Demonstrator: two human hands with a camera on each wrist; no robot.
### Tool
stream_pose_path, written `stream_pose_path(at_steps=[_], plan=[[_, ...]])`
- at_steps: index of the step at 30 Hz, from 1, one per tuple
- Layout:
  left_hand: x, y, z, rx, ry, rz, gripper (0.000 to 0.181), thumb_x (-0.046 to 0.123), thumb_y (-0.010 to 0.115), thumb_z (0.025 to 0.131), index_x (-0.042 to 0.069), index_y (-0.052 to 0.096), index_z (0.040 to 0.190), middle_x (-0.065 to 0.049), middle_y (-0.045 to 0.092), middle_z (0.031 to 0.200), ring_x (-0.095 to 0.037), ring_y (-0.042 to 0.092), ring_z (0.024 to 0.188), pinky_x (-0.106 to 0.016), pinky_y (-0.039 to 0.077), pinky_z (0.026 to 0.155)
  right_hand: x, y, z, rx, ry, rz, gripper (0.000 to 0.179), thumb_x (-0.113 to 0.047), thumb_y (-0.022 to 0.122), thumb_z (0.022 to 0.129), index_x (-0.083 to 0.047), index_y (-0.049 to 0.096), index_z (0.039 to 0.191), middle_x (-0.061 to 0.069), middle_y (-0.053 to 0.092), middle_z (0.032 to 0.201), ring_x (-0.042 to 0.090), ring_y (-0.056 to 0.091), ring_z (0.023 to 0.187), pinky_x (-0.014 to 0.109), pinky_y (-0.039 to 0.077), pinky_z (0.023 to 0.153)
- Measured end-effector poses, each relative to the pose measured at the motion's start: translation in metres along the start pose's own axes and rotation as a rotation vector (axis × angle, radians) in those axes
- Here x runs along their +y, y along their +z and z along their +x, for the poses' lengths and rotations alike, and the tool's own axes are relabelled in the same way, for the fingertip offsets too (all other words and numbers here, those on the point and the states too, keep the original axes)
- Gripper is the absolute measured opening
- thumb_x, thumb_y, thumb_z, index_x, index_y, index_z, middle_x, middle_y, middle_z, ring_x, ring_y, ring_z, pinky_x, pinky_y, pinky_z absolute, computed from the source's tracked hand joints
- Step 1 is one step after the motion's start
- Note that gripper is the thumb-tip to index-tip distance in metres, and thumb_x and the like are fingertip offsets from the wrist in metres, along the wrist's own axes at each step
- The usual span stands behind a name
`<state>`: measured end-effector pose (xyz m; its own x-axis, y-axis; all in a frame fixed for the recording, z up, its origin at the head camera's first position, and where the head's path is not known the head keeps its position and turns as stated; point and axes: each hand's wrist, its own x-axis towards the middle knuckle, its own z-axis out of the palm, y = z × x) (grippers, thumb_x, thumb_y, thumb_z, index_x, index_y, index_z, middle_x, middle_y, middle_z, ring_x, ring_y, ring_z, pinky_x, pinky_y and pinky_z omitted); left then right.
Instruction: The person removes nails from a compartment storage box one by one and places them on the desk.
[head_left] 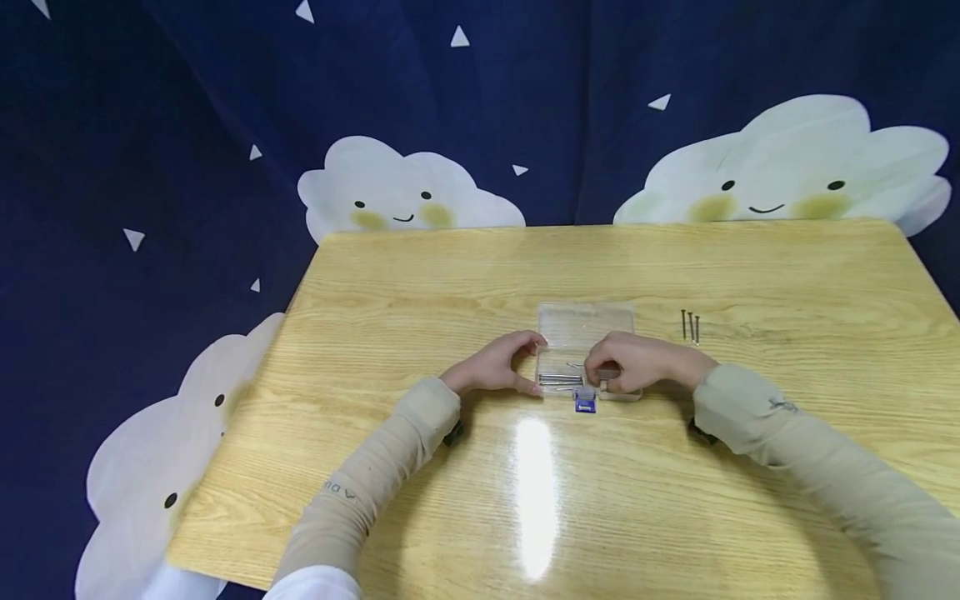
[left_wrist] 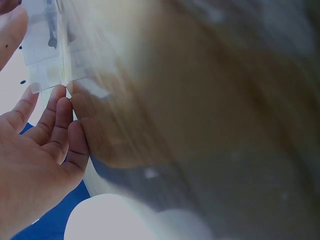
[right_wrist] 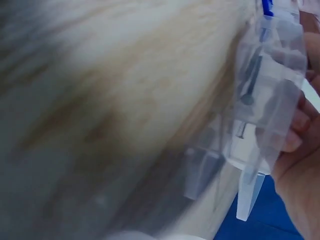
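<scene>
A clear plastic box [head_left: 558, 360] lies on the table with its hinged lid [head_left: 585, 323] folded back. Several metal nails [head_left: 560, 380] lie in its left part, and a blue label [head_left: 585, 404] marks its front edge. My left hand [head_left: 498, 364] holds the box's left end between thumb and fingers. Over the right part, my right hand [head_left: 632, 362] reaches in with curled fingers; whether they pinch anything is hidden. In the right wrist view, nails [right_wrist: 254, 77] show through the clear wall, with the right fingers [right_wrist: 295, 132] behind it.
To the right of the box, 3 dark nails [head_left: 691, 327] lie side by side on the wooden table [head_left: 420, 275]. A dark blue curtain [head_left: 555, 108] with white clouds hangs behind the table's far edge and along its left side.
</scene>
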<state>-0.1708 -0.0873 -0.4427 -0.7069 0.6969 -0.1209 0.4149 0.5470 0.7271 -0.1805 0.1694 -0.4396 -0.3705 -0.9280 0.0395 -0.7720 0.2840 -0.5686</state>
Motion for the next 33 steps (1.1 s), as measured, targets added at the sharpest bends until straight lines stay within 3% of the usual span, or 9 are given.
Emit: stream_pose_path(at_steps=[8, 14, 25, 33], plan=[[0.0, -0.0018, 0.0013, -0.011, -0.008, 0.0, 0.067, 0.017, 0.081, 0.068, 0.0, 0.046, 0.123, -0.011, 0.052, 0.112, -0.019, 0.046, 0.105, -0.027, 0.033, 0.096, 0.0023, -0.0005, -0.0014, 0.009, -0.011, -0.013, 0.026, 0.001, 0.06, 0.063, -0.013, 0.07, 0.082, -0.005, 0.057, 0.071, 0.004, 0.04, 0.058, 0.021, 0.035, 0.054], [0.0001, -0.0018, 0.0015, -0.01, -0.002, -0.002, 0.068, 0.017, 0.082, 0.067, 0.0, 0.046, 0.122, -0.011, 0.051, 0.11, -0.019, 0.046, 0.104, -0.027, 0.033, 0.095, 0.0039, -0.0004, -0.0028, 0.005, -0.052, 0.061, 0.021, 0.004, 0.066, 0.07, -0.009, 0.071, 0.086, -0.004, 0.051, 0.068, 0.001, 0.035, 0.057, 0.021, 0.035, 0.053], [-0.0002, -0.001, -0.0003, -0.005, -0.006, 0.005, 0.067, 0.017, 0.081, 0.068, 0.001, 0.046, 0.122, -0.009, 0.051, 0.109, -0.019, 0.046, 0.103, -0.026, 0.033, 0.095, 0.0015, 0.0026, -0.0013, 0.066, -0.149, 0.063, 0.014, 0.003, 0.071, 0.072, -0.006, 0.07, 0.083, 0.0, 0.049, 0.066, 0.005, 0.038, 0.054, 0.02, 0.036, 0.051], [0.0007, -0.0005, 0.0002, -0.011, 0.011, 0.005, 0.066, 0.017, 0.081, 0.069, 0.0, 0.046, 0.122, -0.01, 0.05, 0.108, -0.019, 0.046, 0.103, -0.028, 0.034, 0.094, -0.0013, 0.0028, -0.0023, 0.032, -0.087, 0.041, 0.012, 0.002, 0.068, 0.074, -0.01, 0.066, 0.075, -0.003, 0.049, 0.068, 0.005, 0.039, 0.057, 0.02, 0.036, 0.052]])
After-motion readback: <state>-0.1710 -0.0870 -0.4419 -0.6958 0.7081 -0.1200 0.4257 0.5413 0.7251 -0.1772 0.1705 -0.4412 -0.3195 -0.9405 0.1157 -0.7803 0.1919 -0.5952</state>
